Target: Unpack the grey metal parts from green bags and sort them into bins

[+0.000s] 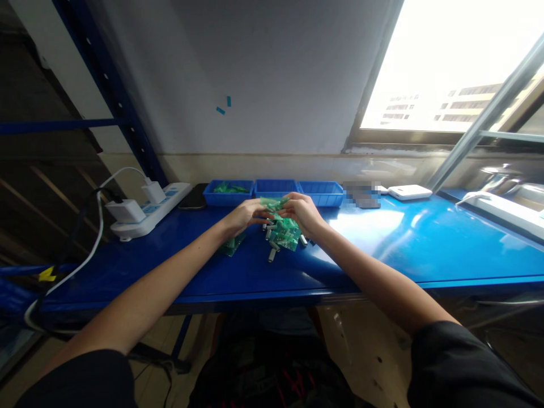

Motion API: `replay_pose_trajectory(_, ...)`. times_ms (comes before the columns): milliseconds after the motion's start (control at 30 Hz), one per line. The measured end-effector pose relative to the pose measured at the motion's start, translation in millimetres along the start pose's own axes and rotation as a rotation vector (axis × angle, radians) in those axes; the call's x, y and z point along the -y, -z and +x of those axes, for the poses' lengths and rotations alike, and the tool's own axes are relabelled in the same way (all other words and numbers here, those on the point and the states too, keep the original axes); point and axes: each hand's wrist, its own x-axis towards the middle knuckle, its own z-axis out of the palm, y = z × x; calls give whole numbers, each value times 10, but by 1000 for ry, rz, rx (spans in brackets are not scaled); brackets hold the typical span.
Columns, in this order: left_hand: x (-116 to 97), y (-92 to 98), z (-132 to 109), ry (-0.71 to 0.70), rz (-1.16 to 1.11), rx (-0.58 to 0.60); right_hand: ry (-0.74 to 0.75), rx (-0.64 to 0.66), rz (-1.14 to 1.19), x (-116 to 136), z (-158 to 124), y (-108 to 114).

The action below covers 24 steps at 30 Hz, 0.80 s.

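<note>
My left hand (247, 216) and my right hand (304, 213) meet over the blue table (382, 249), fingers pinched together on a small green plastic bag (274, 203) held between them. Below the hands lies a pile of green bags (285, 233) with several small metal cylinders (272, 255) around it. Another green bag (232, 245) lies under my left wrist.
Three blue bins stand along the wall: the left one (228, 192) holds green bags, then the middle (276, 187) and right (321, 192). A white power strip (148, 211) with chargers and a dark phone (193, 198) lie at left. A white box (410, 192) sits by the window.
</note>
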Motion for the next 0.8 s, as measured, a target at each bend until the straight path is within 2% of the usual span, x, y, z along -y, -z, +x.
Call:
replay_pose_trajectory(300, 51, 17, 20, -23, -6, 10, -9, 7, 24, 8, -5, 9)
replay_pose_trajectory(633, -20, 5, 16, 24, -51, -101, 84, 87, 61, -21, 21, 8)
replay_pose_trajectory(800, -14, -17, 4, 35, -24, -118, 71, 33, -5, -52, 28, -11)
